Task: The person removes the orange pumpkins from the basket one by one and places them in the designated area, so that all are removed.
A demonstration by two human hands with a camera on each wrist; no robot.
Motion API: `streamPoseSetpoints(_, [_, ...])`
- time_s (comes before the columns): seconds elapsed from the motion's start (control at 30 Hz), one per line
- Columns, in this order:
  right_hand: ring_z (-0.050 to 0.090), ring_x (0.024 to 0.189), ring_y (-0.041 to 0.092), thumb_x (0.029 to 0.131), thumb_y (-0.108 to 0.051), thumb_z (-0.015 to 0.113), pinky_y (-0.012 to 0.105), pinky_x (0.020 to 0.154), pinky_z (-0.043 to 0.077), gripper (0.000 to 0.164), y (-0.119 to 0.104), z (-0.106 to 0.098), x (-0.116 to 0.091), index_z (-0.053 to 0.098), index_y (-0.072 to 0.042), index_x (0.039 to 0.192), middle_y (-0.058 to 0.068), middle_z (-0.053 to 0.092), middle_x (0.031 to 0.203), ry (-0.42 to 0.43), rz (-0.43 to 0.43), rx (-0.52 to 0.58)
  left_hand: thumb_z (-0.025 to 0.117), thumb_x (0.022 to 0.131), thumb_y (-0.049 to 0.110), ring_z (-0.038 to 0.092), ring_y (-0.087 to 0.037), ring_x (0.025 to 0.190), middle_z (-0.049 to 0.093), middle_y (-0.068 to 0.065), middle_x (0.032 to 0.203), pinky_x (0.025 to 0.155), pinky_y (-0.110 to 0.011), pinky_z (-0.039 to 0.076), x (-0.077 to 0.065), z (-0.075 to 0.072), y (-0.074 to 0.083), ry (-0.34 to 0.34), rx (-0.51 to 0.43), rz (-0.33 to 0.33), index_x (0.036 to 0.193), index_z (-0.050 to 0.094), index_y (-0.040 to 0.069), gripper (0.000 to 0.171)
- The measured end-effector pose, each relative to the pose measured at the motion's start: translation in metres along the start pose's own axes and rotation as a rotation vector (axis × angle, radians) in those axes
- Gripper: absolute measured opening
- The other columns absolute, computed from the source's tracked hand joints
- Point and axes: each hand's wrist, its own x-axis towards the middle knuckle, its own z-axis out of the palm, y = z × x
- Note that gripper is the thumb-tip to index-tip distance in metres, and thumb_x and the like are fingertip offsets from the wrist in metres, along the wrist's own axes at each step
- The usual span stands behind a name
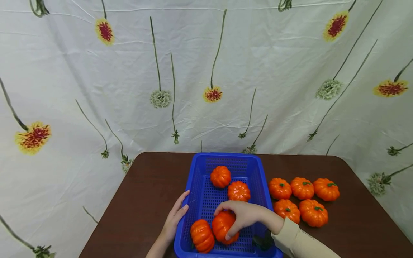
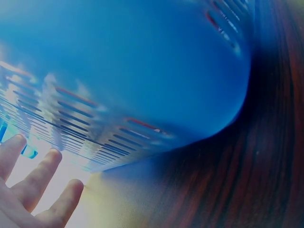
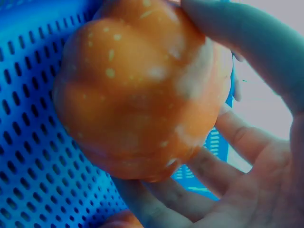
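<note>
A blue slotted plastic basket (image 1: 193, 186) stands on the table. Inside it my right hand (image 1: 242, 215) grips a small orange pumpkin (image 1: 222, 225), thumb on one side and fingers round the other; the right wrist view has this pumpkin (image 3: 137, 95) large, close to the slotted wall. Left of it in the basket lies another pumpkin (image 1: 202, 236) on its side. Two more, a back pumpkin (image 1: 221, 176) and a shinier pumpkin (image 1: 239, 191), sit toward the far end. My left hand (image 1: 171, 222) is at the basket's left outer side, fingers extended along the rim; its fingers (image 2: 38, 180) show beside the wall.
Several orange pumpkins with green stems, among them a front pumpkin (image 1: 313, 213), stand in two rows right of the basket on the dark brown table (image 1: 145, 200). A dark object (image 1: 262, 242) is below my right wrist. A flower-print cloth (image 1: 193, 122) hangs behind.
</note>
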Motion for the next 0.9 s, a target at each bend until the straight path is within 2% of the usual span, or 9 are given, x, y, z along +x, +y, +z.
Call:
streamPoseSetpoints(0.27, [0.052,0.100,0.008,0.074,-0.029,0.079,0.028,0.083,0.045,0.055,-0.004,-0.008,-0.008,0.054,-0.019,0.122,-0.009,0.053,0.115,0.066,-0.020,-0.019,0.038,0.100,0.014,0.043,-0.025,0.123,0.027,-0.019,0.148,0.093,-0.027,0.042,-0.001,0.000,0.000,-0.003,-0.005,-0.007,0.145,0.031,0.009,0.047])
streamPoseSetpoints(0.43, [0.052,0.102,0.011,0.077,-0.032,0.077,0.031,0.087,0.044,0.061,-0.011,-0.015,-0.016,0.050,-0.020,0.130,-0.005,0.052,0.120,0.152,-0.034,0.007,0.039,0.100,0.015,0.043,-0.024,0.123,0.027,-0.018,0.148,0.093,-0.027,0.042,-0.001,0.000,0.000,-0.003,-0.006,-0.008,0.146,0.031,0.009,0.047])
streamPoseSetpoints(0.67, [0.055,0.104,0.017,0.080,-0.024,0.075,0.033,0.087,0.048,0.060,-0.018,-0.022,-0.027,0.048,-0.016,0.133,0.005,0.047,0.125,0.238,-0.142,0.096,0.038,0.100,0.015,0.042,-0.027,0.124,0.026,-0.020,0.148,0.094,-0.028,0.042,0.000,-0.001,0.001,-0.019,-0.012,0.005,0.146,0.030,0.009,0.047])
streamPoseSetpoints(0.9, [0.055,0.101,0.018,0.078,-0.023,0.077,0.035,0.082,0.049,0.058,-0.018,-0.028,-0.038,0.050,-0.015,0.128,0.004,0.050,0.122,0.368,-0.163,0.063,0.038,0.100,0.014,0.041,-0.030,0.125,0.027,-0.020,0.148,0.094,-0.029,0.042,0.000,-0.001,0.000,-0.020,-0.020,0.003,0.146,0.030,0.010,0.047])
